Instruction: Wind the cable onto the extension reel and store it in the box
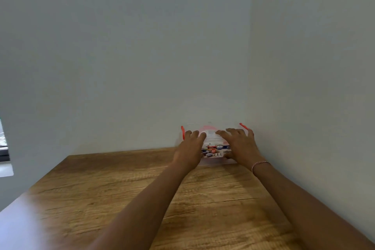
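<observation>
A: Item one, your arms. How do they lie?

B: Both of your arms reach straight out over the wooden table (142, 189) toward its far right corner, where two pale walls (142, 46) meet. Your forearms are bare; a thin red-and-white bracelet (259, 165) circles your right wrist.

A: Item two, your hands.

B: Your left hand (189, 148) lies palm down on the left part of the box, fingers spread and draped over its top. Your right hand (240, 144) does the same on the right part, fingers fanned wide, the thumb low near the front face. Both are pressed flat on the lid; neither is curled around anything.

A: Item three, the box.

B: A clear plastic storage box (213, 142) sits on the table in that corner, close to both walls, under and between your two hands. A printed label (216, 151) shows on its front face between your wrists. An orange latch (182, 132) stands at its left end just beside your left fingertips, and a second orange latch (243, 126) sticks up at the right end, beside your right fingers.

A: Item four, the reel and cable.

B: Something orange-pink (209, 128) shows through the clear top between your hands; blur keeps you from telling what it is.
</observation>
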Action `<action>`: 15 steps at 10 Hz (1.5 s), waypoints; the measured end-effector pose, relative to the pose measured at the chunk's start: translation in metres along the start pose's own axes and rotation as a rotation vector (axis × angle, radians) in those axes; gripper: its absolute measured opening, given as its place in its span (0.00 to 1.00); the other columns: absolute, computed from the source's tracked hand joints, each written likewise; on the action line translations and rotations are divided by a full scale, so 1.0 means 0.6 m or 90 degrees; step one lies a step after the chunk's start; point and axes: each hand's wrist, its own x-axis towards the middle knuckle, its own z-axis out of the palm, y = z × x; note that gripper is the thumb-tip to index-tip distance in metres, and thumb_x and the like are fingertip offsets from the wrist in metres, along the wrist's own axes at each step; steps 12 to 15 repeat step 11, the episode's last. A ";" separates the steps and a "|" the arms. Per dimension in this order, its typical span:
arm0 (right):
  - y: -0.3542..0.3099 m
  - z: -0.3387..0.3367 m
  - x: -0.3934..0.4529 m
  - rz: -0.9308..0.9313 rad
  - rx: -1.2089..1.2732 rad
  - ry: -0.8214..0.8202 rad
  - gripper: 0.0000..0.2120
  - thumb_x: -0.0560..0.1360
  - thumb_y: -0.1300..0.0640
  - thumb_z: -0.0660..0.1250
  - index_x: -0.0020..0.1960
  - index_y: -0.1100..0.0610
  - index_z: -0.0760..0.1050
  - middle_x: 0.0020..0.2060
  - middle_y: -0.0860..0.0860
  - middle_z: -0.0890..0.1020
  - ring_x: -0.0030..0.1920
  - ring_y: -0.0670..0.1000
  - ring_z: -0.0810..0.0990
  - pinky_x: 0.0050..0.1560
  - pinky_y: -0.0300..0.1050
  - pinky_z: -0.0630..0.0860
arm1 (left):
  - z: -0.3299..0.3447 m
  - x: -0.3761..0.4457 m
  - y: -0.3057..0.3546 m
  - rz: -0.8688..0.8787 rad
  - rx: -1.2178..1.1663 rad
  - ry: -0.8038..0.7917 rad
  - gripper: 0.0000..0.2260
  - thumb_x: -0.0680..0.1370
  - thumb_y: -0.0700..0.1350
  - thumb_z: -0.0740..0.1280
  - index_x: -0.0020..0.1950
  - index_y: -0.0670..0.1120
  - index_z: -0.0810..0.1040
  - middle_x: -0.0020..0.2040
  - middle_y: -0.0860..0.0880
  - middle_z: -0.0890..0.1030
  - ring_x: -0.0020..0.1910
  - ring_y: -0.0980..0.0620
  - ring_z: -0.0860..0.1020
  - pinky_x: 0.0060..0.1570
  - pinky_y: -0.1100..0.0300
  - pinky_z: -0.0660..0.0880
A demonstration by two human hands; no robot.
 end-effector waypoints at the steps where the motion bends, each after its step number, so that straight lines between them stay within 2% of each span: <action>1: 0.022 0.011 0.009 0.005 0.001 -0.001 0.41 0.64 0.38 0.73 0.71 0.38 0.55 0.69 0.50 0.69 0.68 0.54 0.67 0.67 0.64 0.57 | 0.015 0.022 0.010 -0.001 -0.012 0.008 0.30 0.73 0.43 0.73 0.70 0.48 0.62 0.70 0.44 0.68 0.70 0.42 0.62 0.60 0.48 0.75; 2: 0.044 0.021 0.016 0.011 -0.003 -0.004 0.41 0.65 0.39 0.73 0.71 0.38 0.56 0.70 0.50 0.69 0.68 0.54 0.67 0.67 0.63 0.55 | 0.027 0.040 0.022 0.004 -0.016 0.016 0.30 0.74 0.42 0.73 0.71 0.48 0.62 0.70 0.44 0.68 0.70 0.42 0.62 0.61 0.49 0.74; 4: 0.082 0.042 0.030 0.017 0.004 -0.016 0.40 0.65 0.39 0.73 0.71 0.37 0.56 0.70 0.49 0.69 0.69 0.54 0.66 0.69 0.64 0.52 | 0.044 0.068 0.040 0.002 -0.018 0.030 0.30 0.73 0.43 0.73 0.70 0.48 0.62 0.69 0.45 0.69 0.69 0.43 0.63 0.56 0.50 0.77; 5: 0.096 0.050 0.036 0.019 0.007 -0.015 0.41 0.63 0.39 0.75 0.70 0.37 0.58 0.69 0.49 0.70 0.69 0.53 0.67 0.69 0.62 0.49 | 0.054 0.078 0.048 -0.003 -0.022 0.040 0.29 0.73 0.42 0.74 0.69 0.49 0.63 0.68 0.45 0.69 0.69 0.44 0.64 0.51 0.50 0.79; 6: 0.105 0.052 0.040 0.014 0.018 -0.013 0.41 0.62 0.39 0.75 0.70 0.37 0.58 0.68 0.48 0.71 0.68 0.53 0.67 0.69 0.60 0.50 | 0.061 0.083 0.052 -0.001 -0.023 0.046 0.29 0.73 0.42 0.74 0.69 0.49 0.63 0.68 0.45 0.69 0.68 0.44 0.64 0.51 0.50 0.79; 9: 0.114 0.046 0.041 -0.003 0.048 -0.023 0.43 0.60 0.39 0.76 0.70 0.37 0.59 0.67 0.47 0.71 0.68 0.52 0.66 0.69 0.58 0.51 | 0.062 0.090 0.062 -0.007 -0.029 0.020 0.30 0.73 0.41 0.73 0.70 0.48 0.62 0.69 0.44 0.68 0.70 0.42 0.62 0.56 0.49 0.77; 10: 0.122 0.043 0.039 -0.010 0.083 -0.028 0.41 0.61 0.33 0.69 0.70 0.37 0.58 0.69 0.47 0.69 0.69 0.52 0.64 0.70 0.60 0.50 | 0.034 0.087 0.056 0.018 -0.024 -0.034 0.32 0.74 0.47 0.72 0.73 0.48 0.61 0.72 0.43 0.66 0.71 0.42 0.62 0.59 0.46 0.75; 11: 0.101 0.027 0.051 -0.003 0.109 -0.038 0.40 0.62 0.22 0.54 0.70 0.38 0.60 0.70 0.47 0.68 0.69 0.53 0.65 0.71 0.63 0.51 | 0.006 0.079 0.035 0.017 -0.003 -0.014 0.35 0.72 0.60 0.69 0.74 0.49 0.60 0.72 0.47 0.67 0.71 0.45 0.65 0.55 0.44 0.76; 15: 0.101 0.027 0.051 -0.003 0.109 -0.038 0.40 0.62 0.22 0.54 0.70 0.38 0.60 0.70 0.47 0.68 0.69 0.53 0.65 0.71 0.63 0.51 | 0.006 0.079 0.035 0.017 -0.003 -0.014 0.35 0.72 0.60 0.69 0.74 0.49 0.60 0.72 0.47 0.67 0.71 0.45 0.65 0.55 0.44 0.76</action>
